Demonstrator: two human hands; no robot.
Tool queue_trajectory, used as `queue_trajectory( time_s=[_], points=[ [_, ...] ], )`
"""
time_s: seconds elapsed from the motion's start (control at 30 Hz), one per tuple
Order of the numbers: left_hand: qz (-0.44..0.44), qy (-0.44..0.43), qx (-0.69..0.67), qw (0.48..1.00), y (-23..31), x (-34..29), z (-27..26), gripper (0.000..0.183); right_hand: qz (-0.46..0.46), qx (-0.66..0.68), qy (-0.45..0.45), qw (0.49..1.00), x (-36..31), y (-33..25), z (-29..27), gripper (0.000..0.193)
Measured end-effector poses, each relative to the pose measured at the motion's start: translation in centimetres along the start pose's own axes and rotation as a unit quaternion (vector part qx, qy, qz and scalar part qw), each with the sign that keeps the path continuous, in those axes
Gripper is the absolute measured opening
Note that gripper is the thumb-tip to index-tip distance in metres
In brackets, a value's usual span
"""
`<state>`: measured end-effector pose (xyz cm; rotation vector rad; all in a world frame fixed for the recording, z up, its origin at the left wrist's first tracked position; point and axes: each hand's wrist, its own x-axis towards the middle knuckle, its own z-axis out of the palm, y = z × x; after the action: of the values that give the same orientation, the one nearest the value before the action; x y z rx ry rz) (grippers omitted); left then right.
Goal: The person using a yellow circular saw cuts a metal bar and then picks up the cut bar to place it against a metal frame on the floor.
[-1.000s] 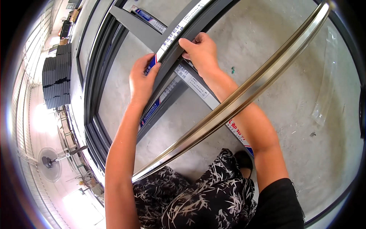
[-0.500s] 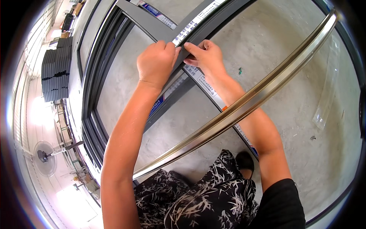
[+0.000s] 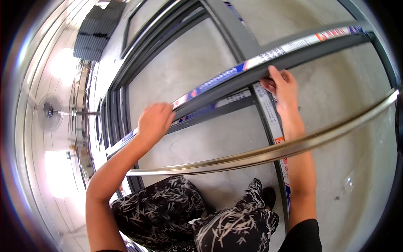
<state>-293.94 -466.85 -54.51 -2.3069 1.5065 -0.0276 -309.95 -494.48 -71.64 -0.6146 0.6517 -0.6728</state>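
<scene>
A long dark grey metal frame bar (image 3: 226, 87) with a blue, white and red printed film strip (image 3: 222, 79) along its top runs from lower left to upper right before me. My left hand (image 3: 154, 121) is closed over the bar's left part, slightly blurred; what its curled fingers hold is hidden. Farther right, my right hand (image 3: 284, 90) grips the near edge of the bar, thumb on its side and fingers curled below. A second dark bar (image 3: 275, 126) with printed film crosses under it near my right wrist.
A shiny brass-coloured rail (image 3: 235, 161) spans across in front of me, above my right forearm. More dark frames (image 3: 119, 90) lie at the left. Stacked dark profiles (image 3: 98, 31) and a standing fan (image 3: 50, 111) are farther off. My legs stand near the grey floor (image 3: 336, 138).
My hands were close together on the bar; now they are far apart, the left farther left and down, the right farther right. The view has turned, so the bar lies flatter.
</scene>
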Motion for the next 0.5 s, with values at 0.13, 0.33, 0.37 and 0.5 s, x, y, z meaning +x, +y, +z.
queue_trajectory(
  time_s=[0.13, 0.33, 0.37, 0.5],
  points=[
    [-0.113, -0.136, -0.093, 0.980, -3.2, -8.7, 0.7, 0.024, -0.002, -0.027, 0.023, 0.999, -0.1, 0.1, 0.7, 0.025],
    [-0.435, -0.196, -0.641, 0.601, -4.2, -11.1, 5.5, 0.040, 0.007, -0.065, 0.023, 0.998, -1.6, 0.8, 2.3, 0.025],
    [-0.455, -0.172, -0.713, 0.506, -4.2, -10.9, 6.4, 0.046, 0.013, -0.074, 0.013, 0.997, -2.0, 1.0, 2.8, 0.024],
    [-0.496, -0.084, -0.800, 0.326, -4.9, -8.5, 10.7, 0.054, 0.019, -0.096, -0.008, 0.995, -2.8, 1.0, 2.8, 0.021]
  ],
)
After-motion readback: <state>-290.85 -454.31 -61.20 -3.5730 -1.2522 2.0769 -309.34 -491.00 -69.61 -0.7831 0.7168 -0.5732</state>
